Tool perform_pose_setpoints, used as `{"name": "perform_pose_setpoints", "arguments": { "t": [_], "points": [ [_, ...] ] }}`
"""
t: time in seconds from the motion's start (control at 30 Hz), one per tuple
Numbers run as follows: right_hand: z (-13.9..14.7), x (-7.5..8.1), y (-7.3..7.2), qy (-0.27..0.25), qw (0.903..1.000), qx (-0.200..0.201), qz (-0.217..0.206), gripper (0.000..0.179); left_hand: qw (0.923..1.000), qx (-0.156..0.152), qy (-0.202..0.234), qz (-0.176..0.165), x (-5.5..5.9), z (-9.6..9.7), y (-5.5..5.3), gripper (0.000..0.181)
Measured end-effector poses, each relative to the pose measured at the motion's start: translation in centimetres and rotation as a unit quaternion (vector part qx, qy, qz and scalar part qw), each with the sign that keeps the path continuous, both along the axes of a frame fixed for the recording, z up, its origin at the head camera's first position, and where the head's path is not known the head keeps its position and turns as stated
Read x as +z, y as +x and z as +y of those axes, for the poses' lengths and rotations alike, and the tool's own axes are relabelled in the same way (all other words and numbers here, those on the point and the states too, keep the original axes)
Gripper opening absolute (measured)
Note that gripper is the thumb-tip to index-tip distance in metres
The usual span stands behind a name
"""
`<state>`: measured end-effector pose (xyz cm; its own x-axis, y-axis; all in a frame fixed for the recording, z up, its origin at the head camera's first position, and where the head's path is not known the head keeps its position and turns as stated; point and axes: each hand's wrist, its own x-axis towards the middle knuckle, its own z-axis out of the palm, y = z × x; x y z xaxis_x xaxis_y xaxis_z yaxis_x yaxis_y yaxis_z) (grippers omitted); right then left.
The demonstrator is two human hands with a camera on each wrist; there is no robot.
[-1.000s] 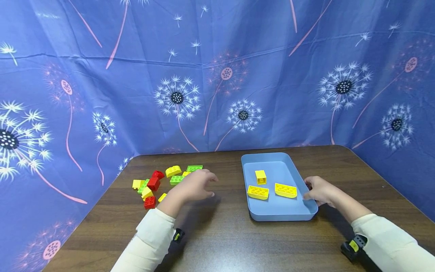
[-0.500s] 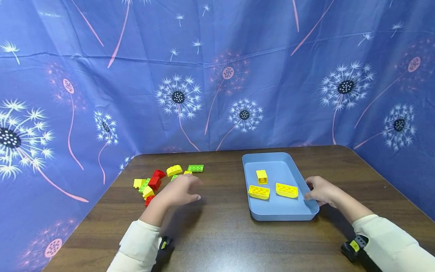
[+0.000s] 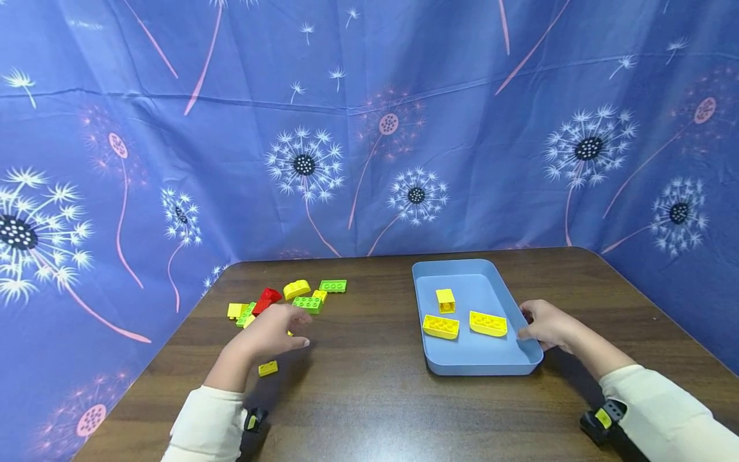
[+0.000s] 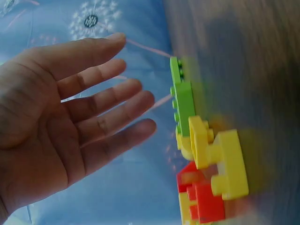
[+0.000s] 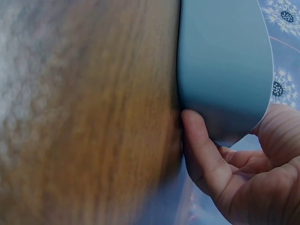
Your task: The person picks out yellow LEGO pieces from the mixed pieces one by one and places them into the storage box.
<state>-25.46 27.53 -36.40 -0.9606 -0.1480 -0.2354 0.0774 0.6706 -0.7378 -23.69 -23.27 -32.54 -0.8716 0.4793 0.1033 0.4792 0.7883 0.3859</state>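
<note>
My left hand (image 3: 265,337) hovers over a loose pile of toy building bricks, partly covering it in the head view. In the left wrist view that hand (image 4: 89,103) has its fingers spread and holds nothing; yellow bricks (image 4: 232,164), a red brick (image 4: 208,201) and a green brick (image 4: 183,108) lie beyond the fingertips. At the tray's near right corner, my right hand (image 3: 545,326) grips the blue tray (image 3: 479,356), thumb over the rim. The right wrist view shows fingers against the tray's outer wall (image 5: 225,61). Inside the tray lie three yellow bricks (image 3: 487,324).
A small yellow brick (image 3: 268,368) lies apart, nearer the front. Behind the left hand are a green brick (image 3: 308,304), a thin green brick (image 3: 333,286) and a curved yellow brick (image 3: 297,289). A blue dandelion-print cloth (image 3: 358,160) hangs behind the wooden table (image 3: 369,398).
The left hand has moved left and toward the front, from beside the pile to over it, uncovering the green bricks behind. The right hand stays on the tray, and the tray's three bricks have not moved.
</note>
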Motion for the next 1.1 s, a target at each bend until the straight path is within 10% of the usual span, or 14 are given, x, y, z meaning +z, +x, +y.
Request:
{"name": "perform_pose_setpoints", "arguments": {
  "t": [0.3, 1.1],
  "points": [
    [0.0, -0.2, -0.1, 0.004, 1.0000, -0.005, -0.007, 0.049, 0.9970, 0.053, -0.030, -0.047, 0.0, -1.7, 0.7, 0.032],
    [0.1, -0.1, -0.1, 0.004, 1.0000, -0.002, -0.007, 0.051, 0.9885, 0.056, -0.070, -0.122, -1.7, -2.8, 1.2, 0.038]
  ]
}}
